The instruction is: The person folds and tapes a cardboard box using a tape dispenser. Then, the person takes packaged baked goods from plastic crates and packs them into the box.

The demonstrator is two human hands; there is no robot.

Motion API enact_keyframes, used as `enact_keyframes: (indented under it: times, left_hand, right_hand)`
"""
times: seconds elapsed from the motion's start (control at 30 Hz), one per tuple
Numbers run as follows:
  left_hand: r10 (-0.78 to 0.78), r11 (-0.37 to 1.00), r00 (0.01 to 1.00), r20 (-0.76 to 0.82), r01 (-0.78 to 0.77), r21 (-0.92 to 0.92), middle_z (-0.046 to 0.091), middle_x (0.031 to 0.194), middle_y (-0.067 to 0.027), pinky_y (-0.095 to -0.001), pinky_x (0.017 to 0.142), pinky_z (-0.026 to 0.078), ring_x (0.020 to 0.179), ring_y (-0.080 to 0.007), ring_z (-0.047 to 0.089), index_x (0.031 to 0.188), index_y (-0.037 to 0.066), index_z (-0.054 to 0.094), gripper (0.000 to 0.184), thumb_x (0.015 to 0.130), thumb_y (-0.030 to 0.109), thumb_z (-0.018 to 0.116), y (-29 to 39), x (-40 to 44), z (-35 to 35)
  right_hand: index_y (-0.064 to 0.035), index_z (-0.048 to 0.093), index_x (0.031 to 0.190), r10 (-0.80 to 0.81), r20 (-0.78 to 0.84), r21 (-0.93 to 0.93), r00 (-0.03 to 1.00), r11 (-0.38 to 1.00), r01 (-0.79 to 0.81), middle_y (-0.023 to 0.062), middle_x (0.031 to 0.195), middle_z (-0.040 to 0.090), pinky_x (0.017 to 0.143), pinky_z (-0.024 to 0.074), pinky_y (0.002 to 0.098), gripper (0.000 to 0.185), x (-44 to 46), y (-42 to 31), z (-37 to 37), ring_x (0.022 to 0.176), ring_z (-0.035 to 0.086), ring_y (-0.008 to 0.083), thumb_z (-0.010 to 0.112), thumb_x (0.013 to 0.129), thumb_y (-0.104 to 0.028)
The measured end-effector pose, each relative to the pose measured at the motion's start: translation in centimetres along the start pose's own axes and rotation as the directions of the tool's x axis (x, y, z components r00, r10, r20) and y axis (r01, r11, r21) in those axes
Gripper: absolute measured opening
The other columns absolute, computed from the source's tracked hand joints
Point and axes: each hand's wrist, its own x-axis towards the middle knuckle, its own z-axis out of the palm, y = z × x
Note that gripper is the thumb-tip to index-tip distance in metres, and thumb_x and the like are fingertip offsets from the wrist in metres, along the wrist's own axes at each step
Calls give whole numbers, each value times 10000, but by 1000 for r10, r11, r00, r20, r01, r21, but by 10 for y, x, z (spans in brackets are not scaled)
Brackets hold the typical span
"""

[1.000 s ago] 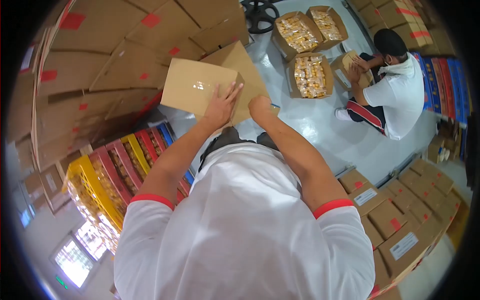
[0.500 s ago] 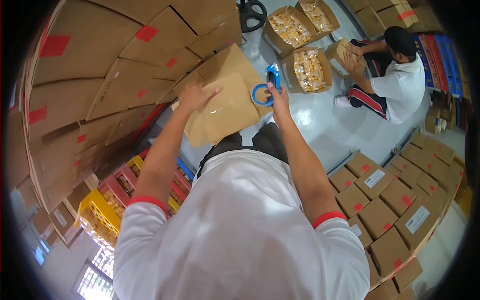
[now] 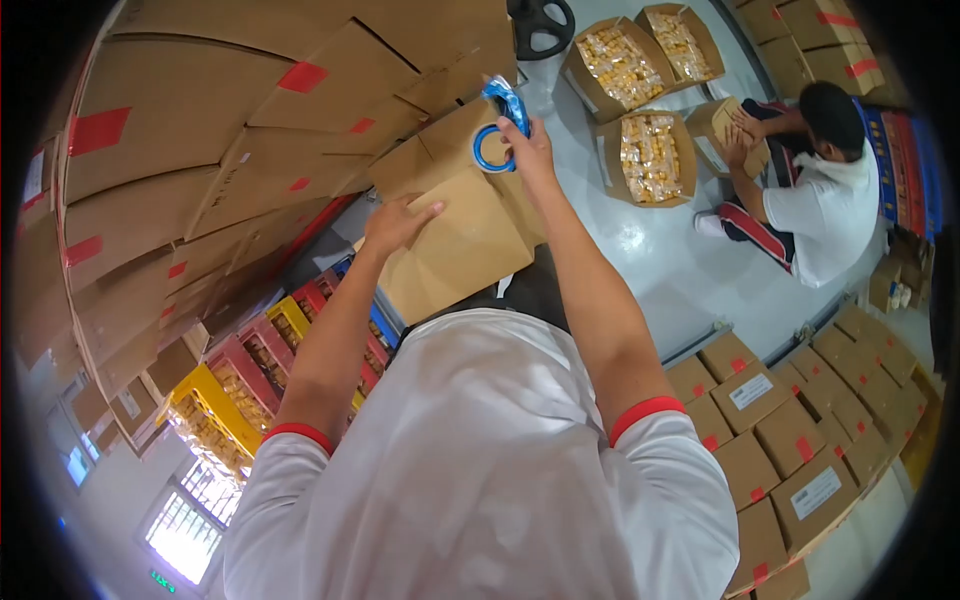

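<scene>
A cardboard box is in front of me, tilted against my legs, with its raised flaps beyond it. My left hand lies on the box's far left edge, fingers partly hidden behind the edge and thumb along the top. My right hand grips a blue tape dispenser with a blue ring, held above the box's far flaps. No tape strip can be made out on the box.
Three open boxes of packaged yellow items stand on the floor ahead right. Beside them a seated person has both hands on a box. Stacked cartons rise at left, more at right. Colored crates are lower left.
My right hand, low at the box's right side a second ago, has risen with the dispenser and moved left over the flaps. My left hand has shifted to the far left edge; the box has turned.
</scene>
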Motion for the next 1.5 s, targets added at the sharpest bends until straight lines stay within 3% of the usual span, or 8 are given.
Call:
enact_keyframes:
  times: [0.17,0.87,1.0,1.13,1.17,1.2,1.33,1.5]
  left_hand:
    - [-73,997,995,72,75,-26,719,1254,-175,-413,973,523,1205,-305,669,1433,132,617,1076,734,943,517,7,-8,-5]
    - [-212,968,966,-147,187,-165,736,1154,-221,-429,942,535,1126,-361,694,1320,32,671,1042,754,899,557,-30,-10,4]
    - [-276,924,958,71,285,-255,704,1241,-226,-436,988,509,1193,-354,662,1357,16,632,1023,788,864,570,-21,-18,-11]
    - [140,989,844,-518,-145,33,530,1488,-227,-424,1113,417,1381,-339,508,1444,12,542,843,962,703,500,-18,-16,20]
    - [310,934,729,-610,-352,54,475,1549,-217,-421,1157,380,1436,-336,450,1469,-2,506,785,1017,639,472,-6,-25,24]
    - [230,828,883,-409,-399,-395,503,1520,-205,-413,1152,386,1408,-311,476,1456,-20,511,721,1045,571,476,17,-44,15]
    - [302,-24,937,176,192,-981,625,1366,-166,-392,1131,408,1272,-249,577,1380,-56,575,587,1074,442,525,79,-87,-4]
    - [376,55,912,163,153,-987,712,1186,-97,-353,1042,447,1124,-186,640,1311,-5,651,536,1045,455,578,83,-56,-10]
  right_hand:
    - [-44,512,1341,-537,344,-469,771,613,636,251,1170,667,871,534,495,633,-38,-51,15,1021,670,447,809,858,-325]
    - [-13,488,1374,-592,71,-539,803,654,530,231,1228,643,928,524,448,647,-159,4,-73,1061,679,380,830,862,-212]
    - [-23,466,1372,-531,39,-609,846,659,441,250,1187,649,868,528,462,678,-139,6,-51,1035,667,447,835,844,-234]
    - [-31,466,1377,-535,11,-523,845,717,461,221,1185,647,865,534,447,687,-154,-23,-49,1010,672,387,849,834,-205]
    - [-28,460,1383,-587,38,-499,809,690,524,203,1191,635,873,534,426,694,-165,-25,-50,990,676,336,853,836,-196]
    - [-28,460,1383,-579,42,-501,814,692,519,203,1191,635,873,534,426,694,-172,-25,-53,990,676,336,853,836,-196]
    - [-45,510,1331,-588,211,-600,781,553,578,196,1154,657,842,562,441,688,-171,-21,-61,991,694,400,861,744,-120]
    - [-59,496,1411,-597,214,-672,773,484,561,185,1149,652,774,575,424,759,-172,-35,-50,913,704,373,863,753,-151]
